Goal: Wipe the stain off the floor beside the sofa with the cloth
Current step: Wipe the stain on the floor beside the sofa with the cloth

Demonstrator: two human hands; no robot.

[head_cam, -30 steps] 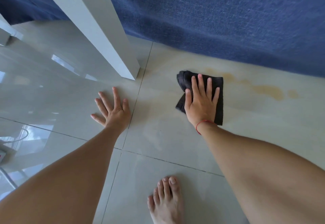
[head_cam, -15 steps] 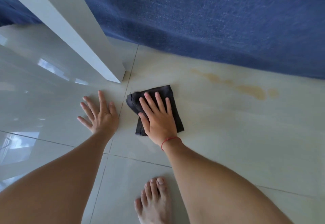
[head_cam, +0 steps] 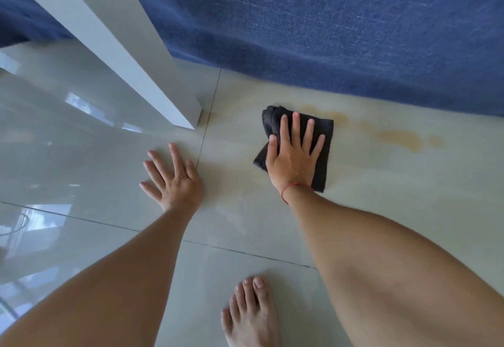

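Note:
A folded black cloth (head_cam: 326,153) lies flat on the pale tiled floor (head_cam: 381,196) just in front of the blue sofa (head_cam: 327,24). My right hand (head_cam: 293,155), a red string at its wrist, presses down on the cloth with fingers spread. A yellowish-brown stain (head_cam: 401,139) stretches along the floor to the right of the cloth, its left end touching the cloth's far edge. My left hand (head_cam: 174,180) rests flat on the tile to the left, fingers apart, holding nothing.
A white furniture leg (head_cam: 152,74) slants down to the floor left of the cloth. My bare foot (head_cam: 252,311) stands on the tile at the bottom. Glossy tiles with reflections extend to the left.
My right hand has slid the cloth from near the white leg back to the right and farther away, up to the stain's left end. The left hand stays planted.

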